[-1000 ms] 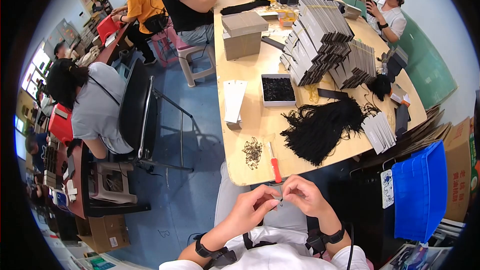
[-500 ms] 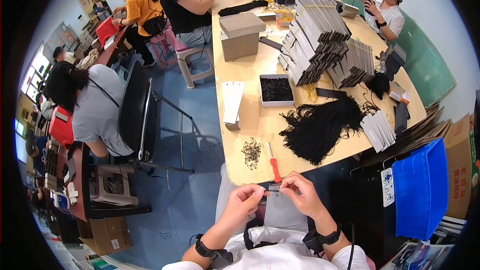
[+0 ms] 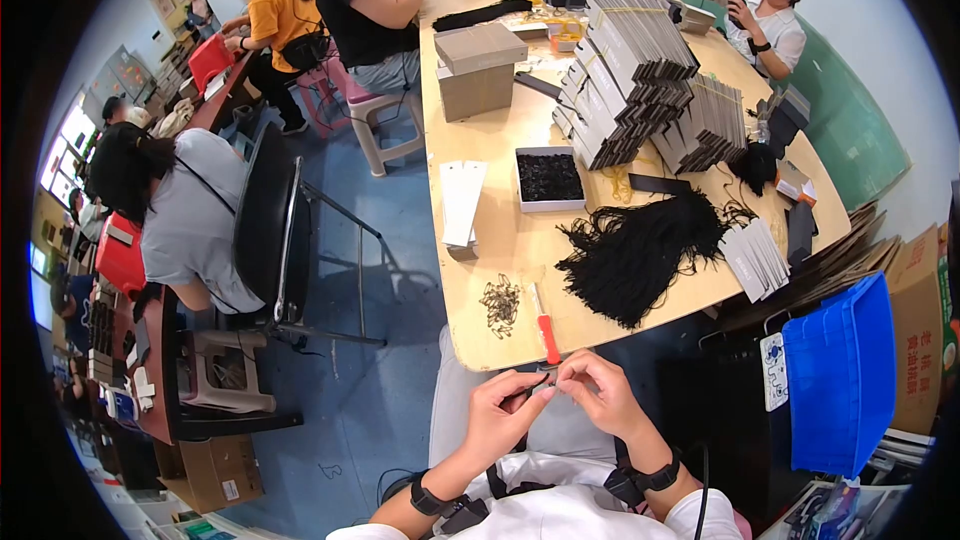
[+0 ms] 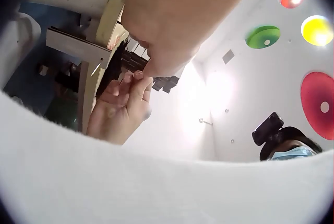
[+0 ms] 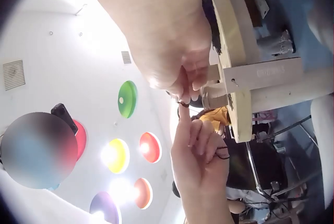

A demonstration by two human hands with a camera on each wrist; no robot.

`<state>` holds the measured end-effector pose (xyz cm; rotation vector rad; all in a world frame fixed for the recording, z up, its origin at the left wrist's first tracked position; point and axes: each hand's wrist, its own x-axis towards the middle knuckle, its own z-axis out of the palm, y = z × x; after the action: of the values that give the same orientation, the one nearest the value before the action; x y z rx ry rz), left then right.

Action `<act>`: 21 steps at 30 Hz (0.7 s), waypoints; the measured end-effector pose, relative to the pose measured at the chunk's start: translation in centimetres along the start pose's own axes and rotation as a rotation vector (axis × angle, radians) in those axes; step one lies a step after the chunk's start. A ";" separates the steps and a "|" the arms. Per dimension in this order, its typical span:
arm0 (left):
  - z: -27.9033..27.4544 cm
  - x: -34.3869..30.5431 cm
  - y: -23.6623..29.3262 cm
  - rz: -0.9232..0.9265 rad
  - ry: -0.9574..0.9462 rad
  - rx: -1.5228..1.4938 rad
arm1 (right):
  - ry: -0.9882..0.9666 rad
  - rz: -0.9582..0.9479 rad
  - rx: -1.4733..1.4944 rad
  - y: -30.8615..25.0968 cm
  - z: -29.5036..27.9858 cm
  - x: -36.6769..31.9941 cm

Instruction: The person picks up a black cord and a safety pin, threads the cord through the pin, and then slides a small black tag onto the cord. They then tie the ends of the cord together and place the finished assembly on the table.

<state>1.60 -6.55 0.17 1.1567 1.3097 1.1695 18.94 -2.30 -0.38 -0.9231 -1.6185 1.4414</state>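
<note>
In front of the table's near edge, above the lap, the left hand [image 3: 502, 412] and right hand [image 3: 602, 395] meet at their fingertips. A thin dark cord [image 5: 182, 103] is pinched between them, and a loop of it crosses the left hand's curled fingers in the right wrist view. The right hand [image 5: 180, 52] grips the cord's other part with thumb and finger. In the left wrist view the cord is hidden behind the left hand [image 4: 167, 20]; the right hand [image 4: 121, 106] shows beyond it.
On the table [image 3: 490, 340] are small metal pieces [image 3: 501, 306], a red-handled tool [image 3: 548, 338], black cords [image 3: 635, 255], a box of black pieces [image 3: 551, 179], white tags [image 3: 462, 202] and stacked grey cards [image 3: 625, 80]. A blue bin [image 3: 842, 380] stands at right.
The hands were apart half a second ago with the dark cord stretched between them; now their fingertips meet again. The left hand has moved right and its fingers curl more.
</note>
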 end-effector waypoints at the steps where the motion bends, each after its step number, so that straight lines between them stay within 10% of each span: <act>1: 0.0 0.1 0.1 0.007 -0.006 0.020 | -0.001 0.028 0.003 -0.1 -0.1 0.0; 21: -0.9 0.9 -0.8 -0.350 -0.316 -0.674 | -0.030 0.177 0.453 -0.1 1.0 -0.2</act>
<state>0.63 -5.74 -0.71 0.5569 0.7409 0.9996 18.14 -2.91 -0.41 -0.7937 -1.1750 1.8514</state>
